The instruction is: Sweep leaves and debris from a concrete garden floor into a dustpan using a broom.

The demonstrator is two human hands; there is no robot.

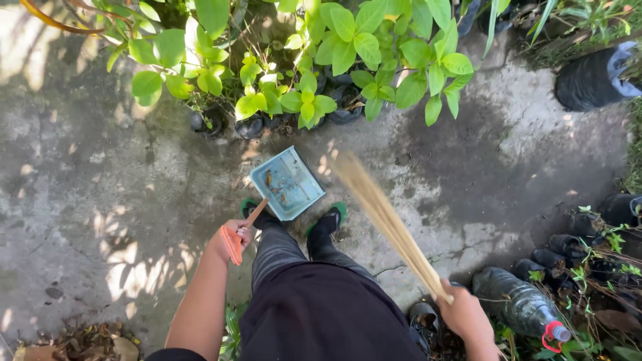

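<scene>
Left hand (231, 242) fingers are clamping the dustpan (287, 183) handle; right hand (465, 314) fingers are gripping the blurred broom (384, 217), bristles lying just right of the pan.

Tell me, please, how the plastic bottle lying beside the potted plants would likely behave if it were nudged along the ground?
The plastic bottle lies on its side, so its round body would probably roll rather than slide. It looks clear and thin-walled, so likely light and easily dented, though its contents cannot be told. The dark plant bags and twigs close against it might stop it quickly.
</scene>
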